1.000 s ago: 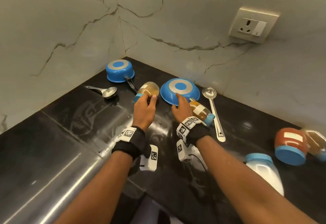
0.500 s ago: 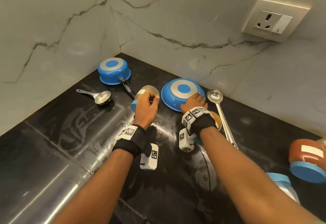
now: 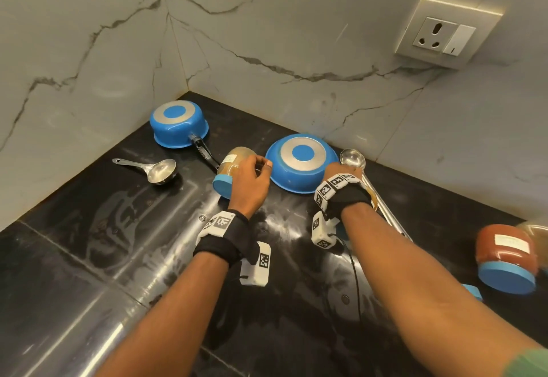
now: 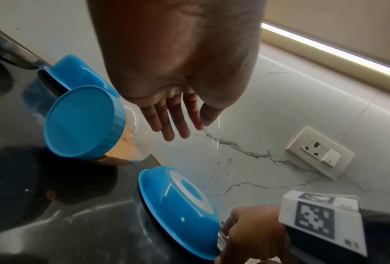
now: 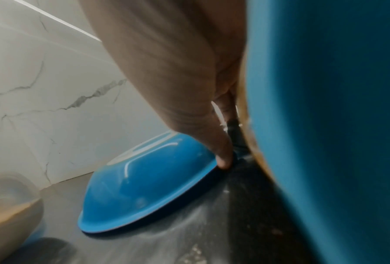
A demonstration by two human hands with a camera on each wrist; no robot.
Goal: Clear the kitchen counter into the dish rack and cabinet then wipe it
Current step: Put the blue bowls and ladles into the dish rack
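A pale-brown jar [image 3: 234, 166] with a blue lid [image 4: 83, 123] lies on its side on the black counter [image 3: 118, 228]. My left hand [image 3: 252, 180] hovers over its right side with fingers straight and off the glass [image 4: 173, 121]. An upturned blue bowl [image 3: 301, 163] sits to the right. My right hand [image 3: 341, 172] reaches down between the bowl and a steel ladle [image 3: 353, 160]. It curls over a small amber jar [image 3: 374, 198], whose blue lid [image 5: 325, 125] fills the right wrist view. The thumb [image 5: 221, 155] touches the bowl's rim; the other fingers are hidden.
An upturned blue saucepan [image 3: 178, 124] sits in the back corner, with a short steel scoop [image 3: 160, 170] in front of it. A red-filled jar [image 3: 507, 255] lies at the right edge. Marble walls close the back, with a socket [image 3: 444, 35] high on the right.
My right hand slid off the top of the blue bowl to its right rim and came down over the amber jar. The left hand stayed at the pale jar.
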